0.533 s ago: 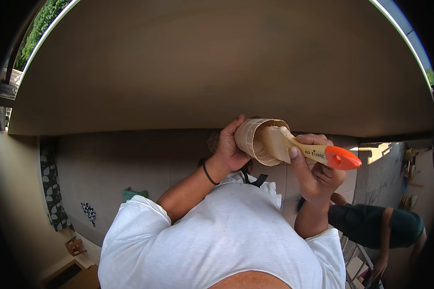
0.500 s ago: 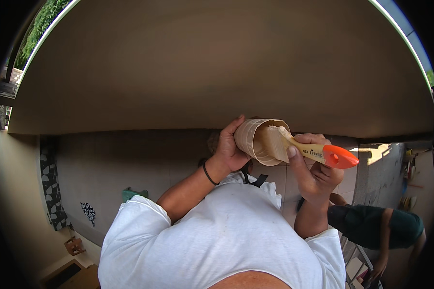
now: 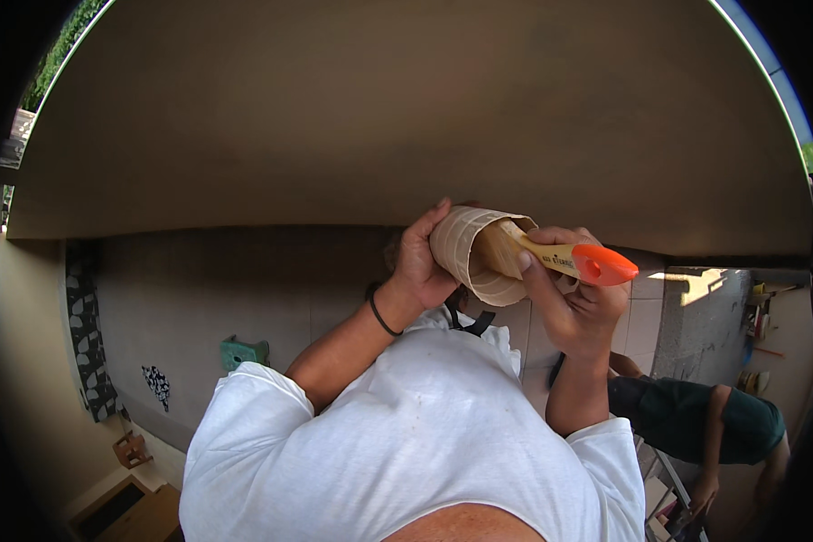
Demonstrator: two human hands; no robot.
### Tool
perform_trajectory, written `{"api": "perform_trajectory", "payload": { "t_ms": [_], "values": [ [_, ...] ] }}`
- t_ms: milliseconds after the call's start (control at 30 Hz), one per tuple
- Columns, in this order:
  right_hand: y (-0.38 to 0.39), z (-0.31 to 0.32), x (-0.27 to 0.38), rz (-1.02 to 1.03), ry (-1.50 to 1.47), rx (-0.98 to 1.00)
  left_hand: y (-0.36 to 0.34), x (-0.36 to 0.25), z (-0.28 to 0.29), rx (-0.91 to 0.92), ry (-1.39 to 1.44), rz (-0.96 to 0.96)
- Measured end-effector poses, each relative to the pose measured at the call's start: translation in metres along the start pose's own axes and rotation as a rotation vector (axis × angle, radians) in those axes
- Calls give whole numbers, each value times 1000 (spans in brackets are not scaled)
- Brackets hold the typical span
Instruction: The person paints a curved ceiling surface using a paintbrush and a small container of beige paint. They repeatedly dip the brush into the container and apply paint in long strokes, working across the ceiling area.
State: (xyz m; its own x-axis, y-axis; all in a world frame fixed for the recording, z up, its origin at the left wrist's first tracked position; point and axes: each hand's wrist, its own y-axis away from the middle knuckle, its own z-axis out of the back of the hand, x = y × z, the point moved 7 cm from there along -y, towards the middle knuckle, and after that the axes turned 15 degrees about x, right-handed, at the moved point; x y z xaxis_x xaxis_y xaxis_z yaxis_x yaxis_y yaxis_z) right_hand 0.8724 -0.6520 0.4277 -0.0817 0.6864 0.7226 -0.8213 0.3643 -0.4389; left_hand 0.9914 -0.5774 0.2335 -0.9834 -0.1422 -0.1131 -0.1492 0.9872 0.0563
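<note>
My left hand (image 3: pixel 422 262) is wrapped round the side of a beige, ridged round container (image 3: pixel 453 246), which is tilted with its mouth toward my right hand. A flat paintbrush (image 3: pixel 603 265) with a pale yellow handle and an orange end is pinched between the thumb and fingers of my right hand (image 3: pixel 580 305). Its wide head reaches into the container's mouth, and the bristle tips are hidden inside. How much paint the container holds cannot be seen.
A broad, smooth brown surface (image 3: pixel 406 108) spans the upper view, just beyond my hands. At lower right a person in a dark green shirt (image 3: pixel 736 420) bends beside a metal frame (image 3: pixel 670 479). A green stool (image 3: pixel 244 350) stands on the tiled floor (image 3: pixel 199 298) at left.
The brush has gone deeper into the container, so less of its head shows. Both hands and the container sit slightly further left and higher in view.
</note>
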Motion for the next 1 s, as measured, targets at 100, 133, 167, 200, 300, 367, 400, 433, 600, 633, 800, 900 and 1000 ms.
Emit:
{"api": "perform_trajectory", "payload": {
  "t_ms": [100, 133, 167, 200, 300, 367, 400, 433, 600, 633, 800, 900, 1000],
  "values": [
    [-4, -3, 2, -9, 8, 28, 1, -2, -2, 9, -27, 6],
    [-4, -5, 1, 1, 6, 34, 1, -2, 0, 8, -24, 3],
    [-4, -6, 0, 12, 4, 39, 1, -2, 0, 7, -22, -2],
    [-5, -7, 0, 16, 2, 49, 1, -2, 0, 11, -24, -5],
    [-6, -10, -2, 17, 0, 70, 2, -3, -2, 17, -32, -9],
    [-6, -14, -3, 3, 1, 79, 3, -4, -2, 12, -37, -12],
    [-6, -15, -3, 7, 6, 81, 3, -5, -1, 10, -38, -15],
    [-7, -17, -4, 12, 11, 83, 3, -5, -1, 8, -40, -19],
    [-7, -22, -6, -13, 38, 97, 3, -6, 4, -8, -44, -33],
    [-7, -22, -6, -21, 44, 105, 2, -6, 5, -10, -47, -33],
    [-4, -19, -11, -77, 18, 87, 3, -7, 2, -13, -72, -11],
    [3, -7, -14, -111, -80, -44, 3, -7, 4, -28, -70, -12],
    [17, 9, -19, -271, -250, -160, 2, -7, 10, -41, -63, -21]
  ]
}}
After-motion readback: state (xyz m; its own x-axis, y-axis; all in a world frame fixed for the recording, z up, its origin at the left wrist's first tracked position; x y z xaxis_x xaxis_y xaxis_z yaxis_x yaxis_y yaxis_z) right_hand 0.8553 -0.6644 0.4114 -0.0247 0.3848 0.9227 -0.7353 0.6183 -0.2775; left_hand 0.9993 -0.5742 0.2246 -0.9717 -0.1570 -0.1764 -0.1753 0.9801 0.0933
